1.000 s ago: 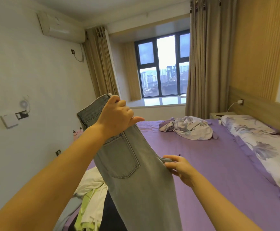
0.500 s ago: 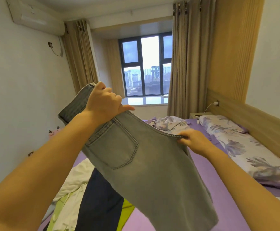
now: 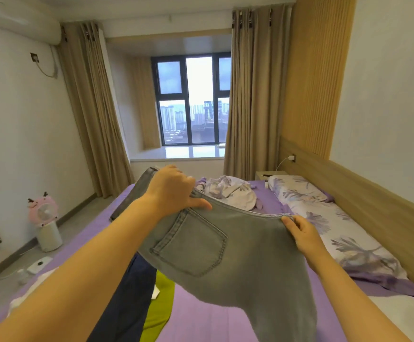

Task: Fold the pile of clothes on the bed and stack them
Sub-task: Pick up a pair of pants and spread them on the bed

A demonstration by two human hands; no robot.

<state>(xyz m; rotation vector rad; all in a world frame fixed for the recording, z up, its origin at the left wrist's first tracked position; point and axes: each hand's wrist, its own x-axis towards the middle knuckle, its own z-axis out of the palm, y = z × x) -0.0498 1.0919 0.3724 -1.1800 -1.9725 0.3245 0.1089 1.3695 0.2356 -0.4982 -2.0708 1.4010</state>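
A pair of light grey jeans is held up over the purple bed, back pocket facing me. My left hand grips the waistband at its left end, fingers curled over the denim. My right hand pinches the waistband's right end. The legs hang down toward the lower right. Under the jeans lie a navy garment, a lime-green garment and a white one at the bed's left edge.
A crumpled floral cloth lies at the far end of the bed, and a floral pillow along the wooden headboard on the right. A pink fan stands on the floor at left.
Both hands have lowered and spread the jeans' waistband wider; my right hand moved right along it. My view has turned more toward the bed and window.
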